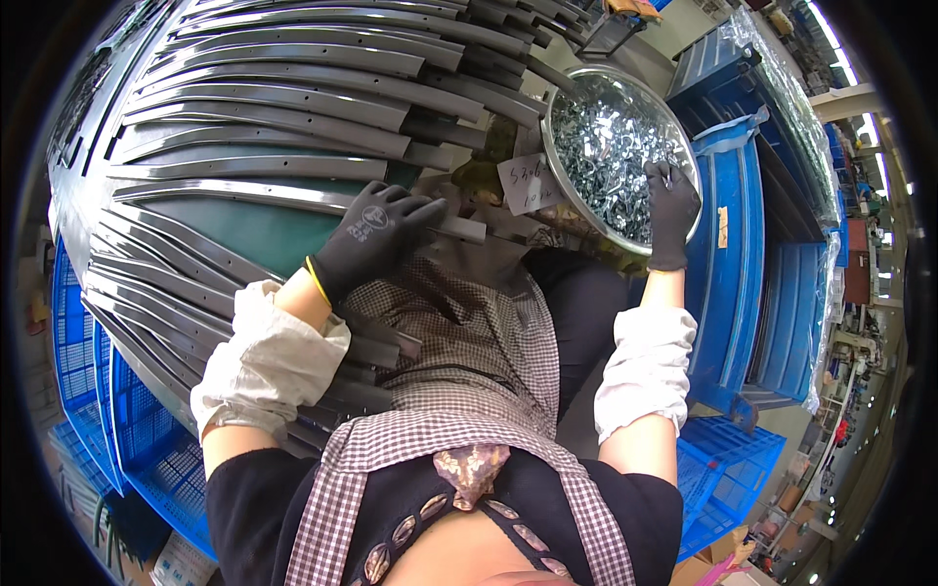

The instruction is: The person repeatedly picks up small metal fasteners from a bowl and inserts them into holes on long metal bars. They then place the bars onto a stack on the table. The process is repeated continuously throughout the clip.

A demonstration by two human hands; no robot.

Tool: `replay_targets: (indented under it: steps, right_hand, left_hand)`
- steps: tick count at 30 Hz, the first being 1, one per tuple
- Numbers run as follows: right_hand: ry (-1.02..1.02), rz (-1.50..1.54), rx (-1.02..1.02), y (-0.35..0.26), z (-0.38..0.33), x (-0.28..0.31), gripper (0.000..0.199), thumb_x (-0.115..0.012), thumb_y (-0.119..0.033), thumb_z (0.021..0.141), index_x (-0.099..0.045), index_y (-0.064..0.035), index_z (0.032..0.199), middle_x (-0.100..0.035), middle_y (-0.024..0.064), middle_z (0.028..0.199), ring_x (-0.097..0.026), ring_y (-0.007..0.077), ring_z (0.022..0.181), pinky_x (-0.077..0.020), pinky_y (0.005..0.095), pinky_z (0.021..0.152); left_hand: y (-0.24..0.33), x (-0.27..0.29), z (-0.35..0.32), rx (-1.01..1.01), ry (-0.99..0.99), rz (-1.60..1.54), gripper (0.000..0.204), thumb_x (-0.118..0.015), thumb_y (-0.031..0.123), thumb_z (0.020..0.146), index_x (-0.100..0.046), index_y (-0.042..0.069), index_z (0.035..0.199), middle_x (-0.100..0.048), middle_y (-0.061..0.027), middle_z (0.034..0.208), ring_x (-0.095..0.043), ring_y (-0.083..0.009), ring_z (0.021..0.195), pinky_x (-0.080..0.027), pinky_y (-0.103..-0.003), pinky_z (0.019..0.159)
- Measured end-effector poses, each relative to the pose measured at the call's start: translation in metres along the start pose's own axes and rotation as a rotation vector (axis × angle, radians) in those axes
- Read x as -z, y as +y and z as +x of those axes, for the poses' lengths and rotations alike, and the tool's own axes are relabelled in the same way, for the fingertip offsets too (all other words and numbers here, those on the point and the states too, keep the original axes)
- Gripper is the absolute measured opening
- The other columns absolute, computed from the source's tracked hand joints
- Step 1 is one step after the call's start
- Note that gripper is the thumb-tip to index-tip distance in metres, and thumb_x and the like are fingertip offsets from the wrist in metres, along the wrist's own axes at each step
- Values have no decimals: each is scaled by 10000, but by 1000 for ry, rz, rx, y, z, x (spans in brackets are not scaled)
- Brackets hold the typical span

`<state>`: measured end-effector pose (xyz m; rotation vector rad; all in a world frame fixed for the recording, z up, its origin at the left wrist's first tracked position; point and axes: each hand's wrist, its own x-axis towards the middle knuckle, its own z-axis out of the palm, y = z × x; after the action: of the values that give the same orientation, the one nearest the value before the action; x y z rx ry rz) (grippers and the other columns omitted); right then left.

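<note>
Checked apron [459, 391] nearest. Left hand [376, 237], fingers flat and spread, steadying grey metal strip [293, 195] at left; right hand [671, 210] curled among small fasteners [606, 146] in far-right bowl [547, 161]. Picking step; next likely needs one fastener isolated.

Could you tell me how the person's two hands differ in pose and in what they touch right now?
The left hand lies flat with fingers spread on a long grey metal strip, while the right hand dips its fingers into the round metal bowl of small shiny metal parts. The left hand is near the body's middle; the right hand reaches farther out to the side. Both wear dark gloves and pale sleeve covers.
</note>
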<state>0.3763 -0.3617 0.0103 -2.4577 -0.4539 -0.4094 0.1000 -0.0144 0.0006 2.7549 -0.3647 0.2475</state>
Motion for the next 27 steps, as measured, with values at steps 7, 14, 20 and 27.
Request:
replay_targets:
  steps: [7,14,20,27]
  right_hand:
    - [-299,424,-178,-78,-117,29,259,-627,-264,1025,-742,-61,1136,-702,21,837,-580,69,715,-460,251,657]
    - [-804,1314,-243,-126,-211,0,258,-561,-192,1057,-682,23,1131,-678,37,882,-637,102,756,-500,232,705]
    - [-970,1373,-350,-136,-229,-8,284,-600,-217,1039,-689,43,1112,-675,34,885,-645,97,735,-512,243,695]
    - [-1054,1287,-384,-143,-238,2,274,-625,-222,1026,-697,32,1102,-685,26,879,-629,93,733,-499,240,700]
  left_hand:
    - [3,-1,-9,40,28,-69,500,-730,170,821,-625,108,1305,-692,-102,1202,-628,-323,1103,-442,-464,975]
    - [23,6,-26,-11,-64,-214,457,-754,155,824,-660,92,1267,-685,-117,1163,-624,-322,1095,-471,-445,963]
    - [20,10,-30,-130,-141,-287,409,-765,187,818,-686,90,1208,-681,-104,1153,-615,-317,1083,-477,-429,948]
    - [47,30,-25,-265,20,-171,434,-773,205,799,-681,90,1207,-672,-102,1048,-628,-315,1013,-486,-423,894]
